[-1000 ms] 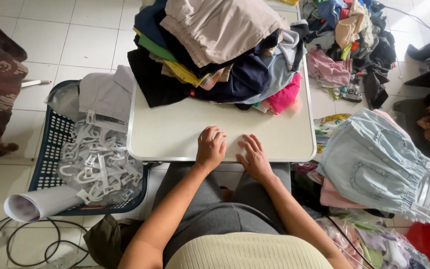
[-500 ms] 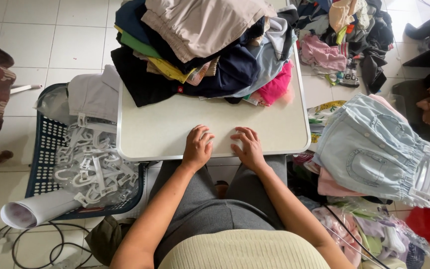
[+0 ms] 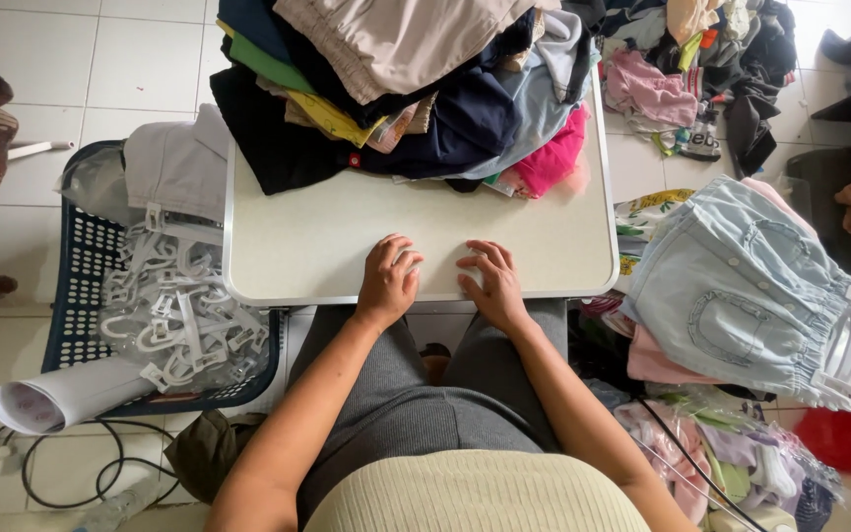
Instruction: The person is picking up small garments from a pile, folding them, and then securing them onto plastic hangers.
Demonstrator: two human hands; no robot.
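The person wears a sleeveless, ribbed top in pale cream-yellow, its knit running in fine vertical lines, and grey ribbed trousers or a skirt of a similar fine knit over the lap. Both arms are bare from shoulder to wrist. The left hand (image 3: 387, 281) and right hand (image 3: 491, 286) show no rings, watch or gloves.

Both forearms reach forward, left hand (image 3: 387, 281) and right hand (image 3: 490, 284) empty, palms down.
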